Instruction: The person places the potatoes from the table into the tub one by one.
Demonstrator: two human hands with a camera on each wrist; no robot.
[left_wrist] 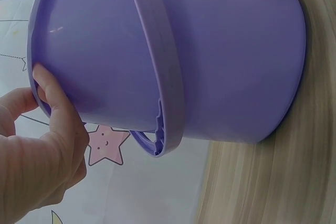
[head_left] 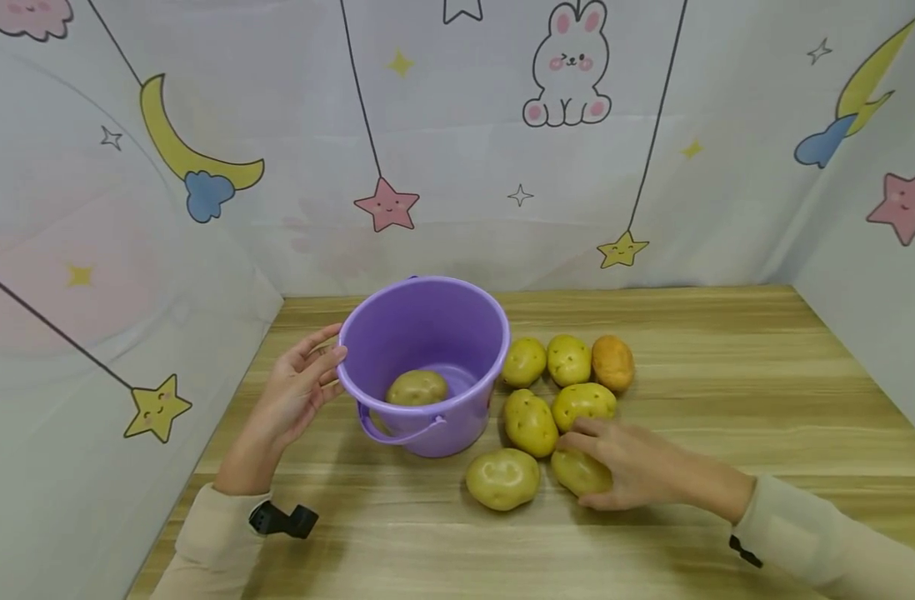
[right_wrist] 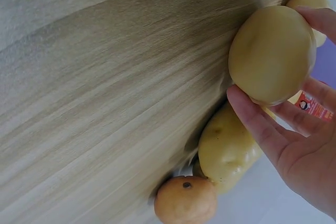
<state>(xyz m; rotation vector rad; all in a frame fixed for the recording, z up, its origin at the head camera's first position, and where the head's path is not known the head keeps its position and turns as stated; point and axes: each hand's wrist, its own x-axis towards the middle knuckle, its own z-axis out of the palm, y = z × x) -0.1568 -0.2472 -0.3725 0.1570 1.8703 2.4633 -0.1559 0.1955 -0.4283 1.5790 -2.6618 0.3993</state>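
Left hand (head_left: 296, 387) pinching round bucket (head_left: 457, 423), glossy, seemingly plastic, right hand (head_left: 628, 468) gripping smooth oval potato (right_wrist: 272, 55)

Bucket (head_left: 453, 433), handle (left_wrist: 160, 51): purple. Potatoes (head_left: 502, 480): yellow, some dark-dotted, one orange-brown. Counter (head_left: 727, 375): tan-brown wood grain. Backdrop (head_left: 457, 100): white, printed pink and yellow stars (head_left: 387, 205), yellow moons (head_left: 174, 150), blue clouds (head_left: 208, 196). Sleeves (head_left: 810, 525): cream.

Your bucket (head_left: 457, 429) looks like smooth plastic with a soft sheen. The potatoes (head_left: 502, 479) you have beside it show smooth, glossy skins, several dotted with small pits. Your table (head_left: 727, 375) has a wood-grain surface; the curtain (head_left: 457, 125) and your sleeves (head_left: 810, 525) look like matt cloth.
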